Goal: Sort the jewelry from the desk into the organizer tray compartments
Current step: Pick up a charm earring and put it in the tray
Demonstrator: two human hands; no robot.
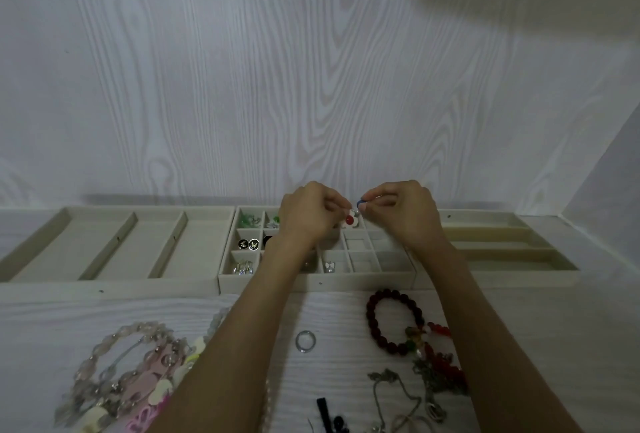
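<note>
While a silver ring (305,341) and dark red bead bracelet (393,321) lie near the desk's front edge, both forearms reach over the gridded organizer tray (318,283). Left hand (306,212) pinches a red-and-white earring (349,221); right hand (403,210) pinches a small blue piece (359,204), fingers curled, above the tray's far row.

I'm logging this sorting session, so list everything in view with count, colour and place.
Grid tray: one, cream, centre, against the wall.
Long-slot tray: one, cream, left of the grid tray.
Ridged tray: one, cream, right of the grid tray.
Earrings in the grid tray: several pairs, green, black-and-gold, silver.
Red-and-white earring: one, between the hands.
Blue stud: one, at the right fingertips.
Silver ring: one, on the desk.
Dark red bead bracelet: one, desk right.
Pale bead necklaces: a pile, pinkish-white, desk left.
Silver chains: tangled, desk lower right.
Black clip: one, bottom edge.
Left hand: pinches the red-and-white earring.
Right hand: pinches the blue stud.
</note>
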